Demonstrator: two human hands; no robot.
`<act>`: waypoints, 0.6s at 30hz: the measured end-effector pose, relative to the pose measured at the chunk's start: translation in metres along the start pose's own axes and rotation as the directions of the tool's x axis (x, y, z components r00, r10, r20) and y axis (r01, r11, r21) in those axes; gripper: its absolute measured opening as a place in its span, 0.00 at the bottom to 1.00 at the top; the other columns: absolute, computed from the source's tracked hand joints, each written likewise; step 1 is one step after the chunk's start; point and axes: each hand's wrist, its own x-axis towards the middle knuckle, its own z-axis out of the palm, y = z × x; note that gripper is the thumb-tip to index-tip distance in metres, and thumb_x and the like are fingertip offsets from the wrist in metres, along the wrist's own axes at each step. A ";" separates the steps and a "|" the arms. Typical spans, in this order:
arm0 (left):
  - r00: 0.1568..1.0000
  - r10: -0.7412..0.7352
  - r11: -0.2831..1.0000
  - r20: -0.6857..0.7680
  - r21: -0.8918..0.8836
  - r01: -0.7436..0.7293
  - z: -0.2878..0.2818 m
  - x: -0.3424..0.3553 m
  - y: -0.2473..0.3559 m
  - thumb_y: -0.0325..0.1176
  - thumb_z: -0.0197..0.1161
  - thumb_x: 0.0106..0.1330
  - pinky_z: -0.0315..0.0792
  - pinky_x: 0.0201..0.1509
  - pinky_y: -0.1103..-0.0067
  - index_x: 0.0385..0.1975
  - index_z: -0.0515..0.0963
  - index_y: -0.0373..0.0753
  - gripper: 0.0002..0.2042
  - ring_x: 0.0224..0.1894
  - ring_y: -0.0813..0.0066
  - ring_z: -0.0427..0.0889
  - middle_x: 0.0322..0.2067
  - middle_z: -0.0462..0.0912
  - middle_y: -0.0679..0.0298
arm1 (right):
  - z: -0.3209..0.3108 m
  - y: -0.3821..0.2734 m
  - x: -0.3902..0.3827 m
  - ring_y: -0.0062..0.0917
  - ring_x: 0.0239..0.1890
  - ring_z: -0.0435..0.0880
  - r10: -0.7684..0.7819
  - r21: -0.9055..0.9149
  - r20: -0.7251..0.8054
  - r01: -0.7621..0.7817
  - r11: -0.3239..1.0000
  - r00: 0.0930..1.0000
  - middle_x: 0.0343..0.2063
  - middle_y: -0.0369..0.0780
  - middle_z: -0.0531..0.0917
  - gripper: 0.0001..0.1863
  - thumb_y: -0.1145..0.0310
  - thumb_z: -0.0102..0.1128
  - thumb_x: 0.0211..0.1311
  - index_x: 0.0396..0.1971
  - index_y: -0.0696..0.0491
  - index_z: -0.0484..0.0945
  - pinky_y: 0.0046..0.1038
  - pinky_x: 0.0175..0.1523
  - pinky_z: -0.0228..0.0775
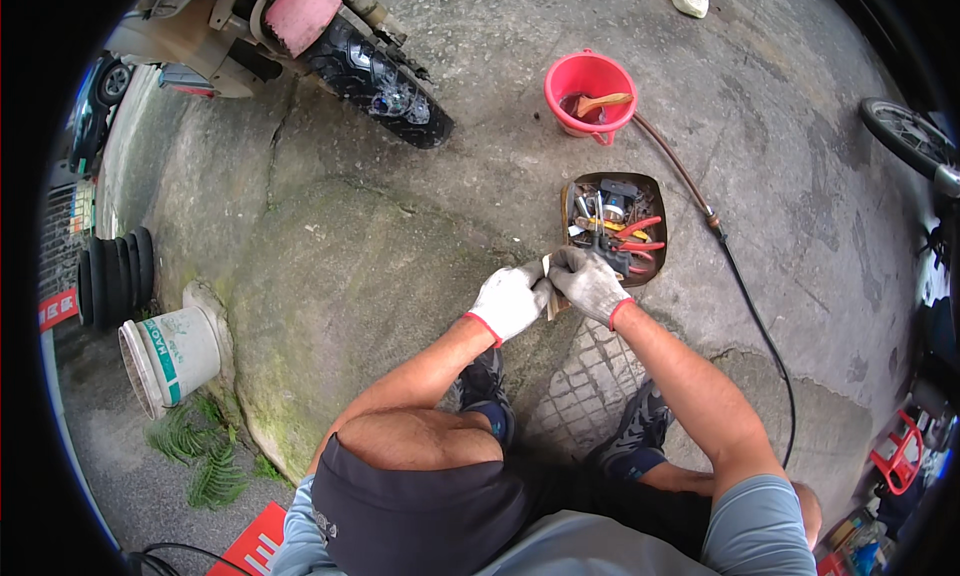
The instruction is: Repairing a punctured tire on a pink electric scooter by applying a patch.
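My left hand [510, 297] and my right hand [592, 284] wear white gloves with red cuffs and grey-soiled fingers. They meet in front of me, fingers pinched together. A small pale strip [546, 265] shows between the fingertips; its kind is too small to tell. Just beyond my right hand lies a tool tray [658, 189] with dark sides. Inside it are red-handled pliers [640, 238], a yellow-handled tool [600, 224], metal tools and other dark items. Under my hands a tan flat piece [556, 307] is partly hidden.
A pink bucket [566, 73] with a wooden-handled brush [604, 102] stands beyond the tray. A hose [748, 281] runs along the right. At upper left is a scooter wheel [385, 86]. A white bucket [185, 351] lies tipped beside stacked tyres [118, 276].
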 end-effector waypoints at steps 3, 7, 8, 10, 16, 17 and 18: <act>1.000 0.020 0.996 -0.005 0.088 -0.019 0.005 0.003 -0.003 0.36 0.52 0.65 0.74 0.39 0.59 0.39 0.78 0.39 0.11 0.36 0.45 0.80 0.29 0.81 0.46 | 0.003 0.003 0.000 0.44 0.39 0.82 0.012 -0.027 0.019 -0.011 1.000 1.000 0.33 0.49 0.83 0.13 0.62 0.52 0.58 0.31 0.55 0.79 0.40 0.46 0.71; 0.999 -0.044 0.993 -0.027 0.108 0.046 0.007 0.005 -0.005 0.35 0.50 0.65 0.73 0.40 0.57 0.37 0.76 0.36 0.11 0.36 0.43 0.80 0.28 0.80 0.43 | 0.006 0.003 -0.002 0.44 0.37 0.82 -0.010 0.008 -0.056 0.010 1.000 0.998 0.31 0.50 0.83 0.14 0.61 0.52 0.58 0.32 0.56 0.79 0.39 0.43 0.72; 0.996 -0.073 0.990 -0.049 0.121 0.078 0.008 0.005 -0.010 0.36 0.50 0.65 0.73 0.40 0.57 0.36 0.76 0.35 0.11 0.36 0.42 0.80 0.29 0.80 0.43 | 0.007 0.002 -0.002 0.44 0.37 0.82 -0.011 0.010 -0.056 0.011 1.000 0.998 0.31 0.50 0.83 0.14 0.61 0.52 0.58 0.32 0.56 0.79 0.39 0.43 0.72; 0.991 -0.100 0.994 -0.087 0.043 0.105 0.004 0.004 -0.019 0.36 0.50 0.65 0.72 0.40 0.57 0.36 0.75 0.34 0.12 0.37 0.41 0.79 0.30 0.80 0.43 | 0.007 0.001 0.000 0.46 0.34 0.82 0.201 0.444 0.042 -0.199 0.874 0.979 0.30 0.50 0.82 0.14 0.61 0.52 0.60 0.32 0.56 0.78 0.40 0.42 0.71; 0.983 -0.108 0.994 -0.147 -0.041 0.103 0.004 0.001 -0.004 0.36 0.51 0.66 0.72 0.39 0.59 0.35 0.74 0.33 0.12 0.36 0.42 0.79 0.29 0.79 0.44 | 0.005 0.010 0.001 0.46 0.42 0.81 0.146 0.030 -0.092 -0.144 0.989 0.985 0.33 0.48 0.83 0.19 0.54 0.51 0.64 0.44 0.53 0.77 0.40 0.51 0.70; 0.989 -0.101 0.994 -0.104 -0.058 0.096 0.003 0.001 -0.001 0.36 0.51 0.65 0.72 0.38 0.59 0.35 0.74 0.33 0.11 0.35 0.43 0.80 0.28 0.80 0.44 | 0.008 0.011 -0.001 0.46 0.43 0.80 0.125 0.069 -0.133 -0.117 0.991 0.983 0.34 0.49 0.83 0.20 0.52 0.51 0.65 0.46 0.52 0.77 0.41 0.52 0.69; 0.994 -0.094 0.993 -0.061 -0.075 0.089 0.004 0.002 0.002 0.36 0.51 0.65 0.72 0.37 0.59 0.35 0.74 0.34 0.11 0.34 0.44 0.80 0.27 0.80 0.45 | 0.009 0.012 -0.005 0.46 0.43 0.80 0.127 0.068 -0.134 -0.119 0.991 0.983 0.34 0.49 0.83 0.20 0.52 0.51 0.65 0.46 0.52 0.77 0.41 0.52 0.69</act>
